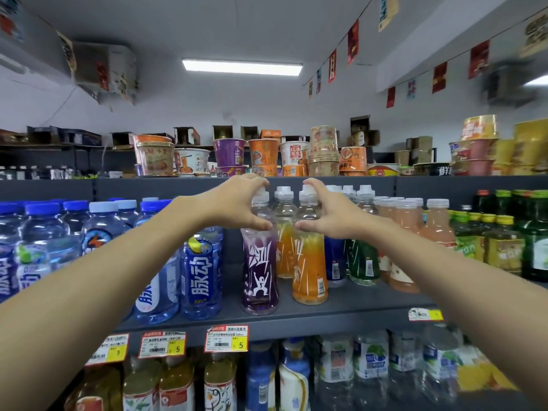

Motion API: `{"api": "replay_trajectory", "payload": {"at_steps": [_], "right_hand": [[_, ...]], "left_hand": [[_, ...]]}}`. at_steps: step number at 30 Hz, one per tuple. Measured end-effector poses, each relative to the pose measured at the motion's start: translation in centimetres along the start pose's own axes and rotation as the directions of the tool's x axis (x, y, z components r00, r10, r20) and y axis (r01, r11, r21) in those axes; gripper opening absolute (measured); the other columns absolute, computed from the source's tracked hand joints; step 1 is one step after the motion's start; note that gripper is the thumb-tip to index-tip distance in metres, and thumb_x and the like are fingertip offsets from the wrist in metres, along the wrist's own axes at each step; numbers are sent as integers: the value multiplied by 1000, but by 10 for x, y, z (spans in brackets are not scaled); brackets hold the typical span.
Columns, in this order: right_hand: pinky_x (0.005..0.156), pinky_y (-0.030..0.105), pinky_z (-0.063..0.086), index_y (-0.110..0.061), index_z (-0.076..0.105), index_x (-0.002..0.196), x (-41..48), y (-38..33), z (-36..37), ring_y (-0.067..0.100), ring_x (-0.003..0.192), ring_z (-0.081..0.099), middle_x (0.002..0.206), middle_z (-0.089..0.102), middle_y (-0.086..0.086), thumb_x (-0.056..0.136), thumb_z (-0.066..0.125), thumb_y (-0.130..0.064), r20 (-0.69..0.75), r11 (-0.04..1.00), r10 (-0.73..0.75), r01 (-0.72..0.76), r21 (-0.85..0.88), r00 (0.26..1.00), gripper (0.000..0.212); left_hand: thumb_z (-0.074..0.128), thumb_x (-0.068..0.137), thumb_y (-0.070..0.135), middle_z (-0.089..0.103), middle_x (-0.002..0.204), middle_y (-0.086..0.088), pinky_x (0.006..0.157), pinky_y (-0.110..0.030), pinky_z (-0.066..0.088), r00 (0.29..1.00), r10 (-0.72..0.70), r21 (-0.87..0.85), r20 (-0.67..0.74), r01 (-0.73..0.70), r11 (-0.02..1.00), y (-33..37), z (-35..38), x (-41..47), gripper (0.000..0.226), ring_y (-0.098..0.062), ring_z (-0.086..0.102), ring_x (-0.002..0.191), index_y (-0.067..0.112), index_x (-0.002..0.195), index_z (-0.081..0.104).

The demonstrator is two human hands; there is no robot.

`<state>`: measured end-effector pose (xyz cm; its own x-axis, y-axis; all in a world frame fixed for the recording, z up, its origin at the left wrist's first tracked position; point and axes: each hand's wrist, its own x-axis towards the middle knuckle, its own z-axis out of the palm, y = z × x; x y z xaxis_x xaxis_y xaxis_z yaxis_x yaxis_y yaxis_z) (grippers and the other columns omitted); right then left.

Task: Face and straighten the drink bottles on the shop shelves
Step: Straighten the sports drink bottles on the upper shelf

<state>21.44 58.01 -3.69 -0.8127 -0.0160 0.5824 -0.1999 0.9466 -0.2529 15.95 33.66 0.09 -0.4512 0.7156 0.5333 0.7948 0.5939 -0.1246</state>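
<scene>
A shop aisle with dark grey shelving runs under a white ceiling, where a light panel [242,66] glows at upper centre and paper bunting [353,41] hangs at upper right. On the middle shelf [355,310], blue-capped bottles crowd the left of the frame.

Just left of centre, the left hand [237,203] curls round the neck of the purple bottle [259,277], fingers over its white cap and thumb on its shoulder. The bottle stands upright at the shelf's front edge. Beside it, at centre, the right hand [332,210] wraps the neck of the orange bottle [310,271] the same way. That bottle is also upright and set slightly further back. The two thumbs nearly meet between the bottles.

Pink drinks [436,226] and green bottles [533,241] fill the shelf to the right. Instant noodle cups [229,151] line the shelf above.

The blue bottle [201,280] left of the purple one reads "脉动". Price tags [226,339] on the shelf edge at lower left each show a 5 on yellow.
</scene>
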Motion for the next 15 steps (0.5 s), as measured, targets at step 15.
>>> {"api": "replay_trajectory", "payload": {"at_steps": [15], "right_hand": [[82, 27, 53, -50, 26, 140, -27, 63, -54, 11, 98, 67, 115, 65, -6, 75, 86, -39, 100, 975, -66, 43, 217, 993, 89]], "left_hand": [[59, 95, 39, 55, 139, -3, 104, -35, 43, 956, -24, -49, -292, 10, 999, 59, -1, 44, 51, -17, 52, 125, 15, 139, 52]]}}
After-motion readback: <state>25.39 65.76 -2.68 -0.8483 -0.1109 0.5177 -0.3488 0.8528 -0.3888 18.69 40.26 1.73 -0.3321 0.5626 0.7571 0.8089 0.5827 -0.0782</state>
